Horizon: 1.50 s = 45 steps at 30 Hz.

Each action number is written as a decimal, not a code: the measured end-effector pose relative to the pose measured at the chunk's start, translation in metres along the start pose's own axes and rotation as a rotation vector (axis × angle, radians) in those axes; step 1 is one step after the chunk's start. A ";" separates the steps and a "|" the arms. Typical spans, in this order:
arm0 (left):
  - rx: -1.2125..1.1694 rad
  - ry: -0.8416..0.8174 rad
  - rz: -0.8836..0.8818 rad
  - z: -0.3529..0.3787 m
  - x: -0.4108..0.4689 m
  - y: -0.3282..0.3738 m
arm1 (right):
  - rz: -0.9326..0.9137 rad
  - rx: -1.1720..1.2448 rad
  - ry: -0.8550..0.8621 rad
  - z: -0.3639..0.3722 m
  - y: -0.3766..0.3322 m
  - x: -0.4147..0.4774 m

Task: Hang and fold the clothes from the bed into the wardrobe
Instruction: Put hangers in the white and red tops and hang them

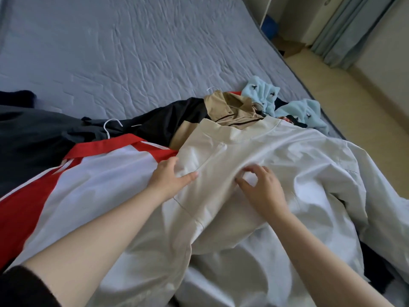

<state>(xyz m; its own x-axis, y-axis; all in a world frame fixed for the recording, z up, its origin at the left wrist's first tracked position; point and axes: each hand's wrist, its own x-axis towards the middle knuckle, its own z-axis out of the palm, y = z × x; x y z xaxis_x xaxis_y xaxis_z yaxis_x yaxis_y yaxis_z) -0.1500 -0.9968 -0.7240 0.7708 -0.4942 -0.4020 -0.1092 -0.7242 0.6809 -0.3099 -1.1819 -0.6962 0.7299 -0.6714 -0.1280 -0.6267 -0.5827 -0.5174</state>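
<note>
Left hand point(171, 177) on the near-left edge of the top point(221, 151), thumb laid straight along the cloth, fingers bent over a small bunch of it, gripping. Right hand point(264, 188) just beside it at mid-chest of the same top, fingers curled and thumb drawn in toward them, pinching up a ridge of fabric. Hands near each other, not touching.

Cream, with a ribbed collar toward the far side, the top spread over the heap at the near side of the bed point(132, 52). To its right, whiter cloth point(332, 169) running on toward the near edge; same garment or another, cannot tell.

Touching the top's left edge and partly under it, a jacket point(99, 173), white with red bands. Beyond that, dark clothes point(33, 138) with a white hanger point(112, 119) lying on them. At the collar, a tan shirt point(232, 105). Right of it, crumpled light-blue cloth point(307, 111) close to the bed's right edge.

Far half of the bed: quilted grey-blue cover, wrinkled, stretching wide beyond the heap. Right edge slanting away, dark piping along it. Past it a strip of pale floor point(332, 91), then a curtain point(345, 29) at the far right.
</note>
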 end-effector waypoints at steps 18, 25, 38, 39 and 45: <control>0.072 0.042 0.135 0.036 0.171 0.038 | -0.026 0.190 -0.009 0.041 0.026 0.083; -0.046 0.049 0.253 0.031 0.175 0.059 | 0.045 0.271 -0.041 0.038 0.031 0.098; -0.298 -0.099 0.359 0.024 0.085 0.110 | 0.528 0.540 0.129 -0.008 0.032 0.102; -0.334 -0.136 0.363 0.024 0.077 0.110 | 0.539 0.477 0.168 -0.012 0.034 0.097; -0.436 -0.295 0.409 0.027 0.041 0.116 | 0.471 0.292 0.367 -0.030 0.036 0.074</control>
<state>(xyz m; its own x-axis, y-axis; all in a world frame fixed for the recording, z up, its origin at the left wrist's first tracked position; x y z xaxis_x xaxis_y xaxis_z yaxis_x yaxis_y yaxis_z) -0.1483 -1.1135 -0.6780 0.5106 -0.8434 -0.1672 -0.0447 -0.2203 0.9744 -0.2869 -1.2662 -0.6992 0.2238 -0.9664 -0.1266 -0.7188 -0.0759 -0.6911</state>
